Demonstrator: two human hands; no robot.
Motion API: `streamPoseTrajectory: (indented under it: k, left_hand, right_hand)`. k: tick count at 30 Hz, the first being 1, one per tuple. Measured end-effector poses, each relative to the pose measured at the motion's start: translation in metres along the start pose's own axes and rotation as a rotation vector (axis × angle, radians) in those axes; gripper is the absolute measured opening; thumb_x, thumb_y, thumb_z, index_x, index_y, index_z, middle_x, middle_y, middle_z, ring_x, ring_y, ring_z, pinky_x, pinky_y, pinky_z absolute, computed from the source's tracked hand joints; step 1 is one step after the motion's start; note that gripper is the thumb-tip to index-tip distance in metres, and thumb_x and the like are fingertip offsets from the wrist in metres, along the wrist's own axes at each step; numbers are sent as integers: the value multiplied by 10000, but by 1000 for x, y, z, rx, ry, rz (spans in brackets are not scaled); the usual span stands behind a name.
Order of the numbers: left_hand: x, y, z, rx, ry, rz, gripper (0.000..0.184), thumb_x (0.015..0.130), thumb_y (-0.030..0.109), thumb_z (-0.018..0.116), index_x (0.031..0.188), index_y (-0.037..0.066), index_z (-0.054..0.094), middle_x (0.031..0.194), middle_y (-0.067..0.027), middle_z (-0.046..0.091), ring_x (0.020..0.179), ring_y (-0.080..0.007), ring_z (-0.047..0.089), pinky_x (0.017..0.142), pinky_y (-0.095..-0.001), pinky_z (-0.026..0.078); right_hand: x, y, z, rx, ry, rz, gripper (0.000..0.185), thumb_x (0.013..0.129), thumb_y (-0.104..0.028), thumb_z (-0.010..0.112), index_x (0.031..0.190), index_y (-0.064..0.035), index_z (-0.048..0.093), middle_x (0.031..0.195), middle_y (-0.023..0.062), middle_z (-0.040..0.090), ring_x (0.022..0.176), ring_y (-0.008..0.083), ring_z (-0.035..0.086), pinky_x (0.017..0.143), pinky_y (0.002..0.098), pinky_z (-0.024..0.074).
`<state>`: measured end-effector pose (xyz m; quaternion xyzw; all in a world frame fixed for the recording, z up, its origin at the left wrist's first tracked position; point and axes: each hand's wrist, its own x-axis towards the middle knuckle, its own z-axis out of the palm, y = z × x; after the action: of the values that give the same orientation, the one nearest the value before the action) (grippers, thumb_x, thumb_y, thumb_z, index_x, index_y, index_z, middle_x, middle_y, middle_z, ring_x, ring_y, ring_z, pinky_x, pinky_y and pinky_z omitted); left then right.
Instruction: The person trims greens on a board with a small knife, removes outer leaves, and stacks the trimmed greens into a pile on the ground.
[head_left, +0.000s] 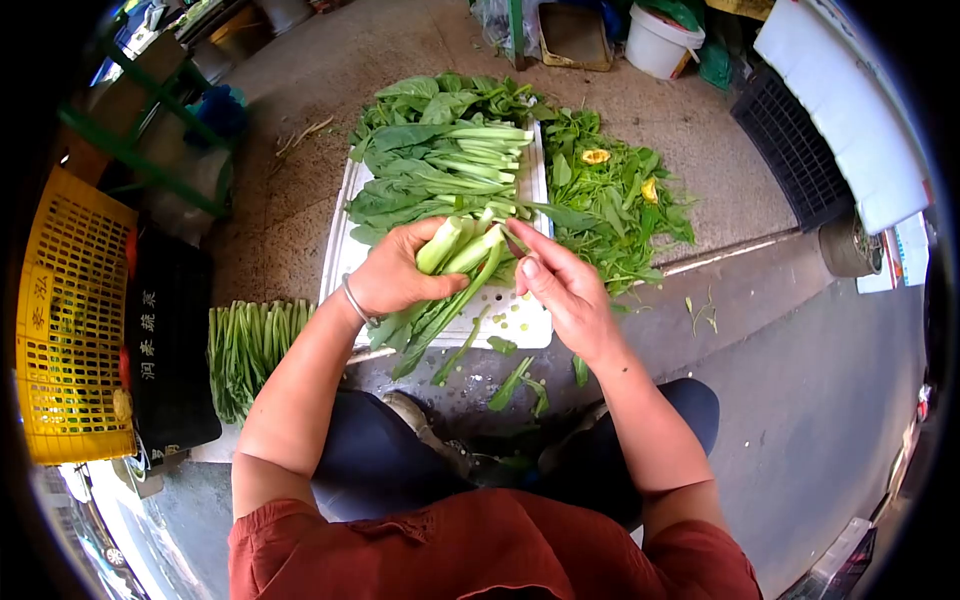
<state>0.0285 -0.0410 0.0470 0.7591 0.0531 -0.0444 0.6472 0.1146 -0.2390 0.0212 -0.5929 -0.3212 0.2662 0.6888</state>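
My left hand [412, 275] is wrapped round a bunch of leafy green stalks [450, 252], their cut ends pointing up and their leaves hanging down. Close by on the right, my right hand [556, 284] is closed at the stalk ends, with a small dark blade [516, 243] partly showing between its fingers. Under both hands lies a white board [341, 262], scattered with small cut pieces. More leafy stalks [450, 170] are laid in rows across its far part.
Loose leaves [610, 200] are heaped right of the board. Bundled stalks [255, 350] stand at the left beside a black crate [170, 340] and a yellow crate [75, 320]. A white bucket [660, 45] is at the back; a black crate [790, 145] stands right.
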Motion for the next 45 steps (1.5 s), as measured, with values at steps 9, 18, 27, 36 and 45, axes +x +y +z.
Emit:
streamPoseTrajectory:
  k: [9,18,27,36,45]
  left_hand:
    - [2,0,1,0,-59,-44,345,682,35,682,1011,39,579,895,24,601,809,-58,528,764,-227,443]
    - [4,3,-4,-23,-210,-99,400,613,23,719,981,34,561,838,37,577,788,-58,514,740,-230,437]
    - [5,4,5,206,-117,19,487,612,87,724,1016,49,455,925,-20,509,876,-103,467,812,-240,405]
    - [11,-4,4,248,-140,214,437,652,75,701,989,51,424,820,-31,531,754,-86,471,688,-242,426]
    - [8,-3,12,379,-262,-14,529,618,149,731,1035,59,418,877,-87,553,800,-141,517,713,-286,437]
  right_hand:
    - [4,1,-4,30,-141,-23,525,872,-273,558,1294,-10,390,750,-9,527,697,50,462,638,194,387]
    - [15,29,-25,238,190,362,355,898,-266,512,1200,-81,530,576,-69,339,502,23,284,441,174,237]
    - [-3,-8,-12,206,-116,149,399,913,-189,476,1273,-24,428,667,-47,415,588,47,363,538,182,318]
    - [9,11,-24,193,72,345,356,900,-209,506,1211,-34,506,609,-75,365,511,22,302,458,172,243]
    - [1,9,-18,-72,-128,163,359,744,-205,709,991,34,605,764,-13,553,677,55,458,601,210,397]
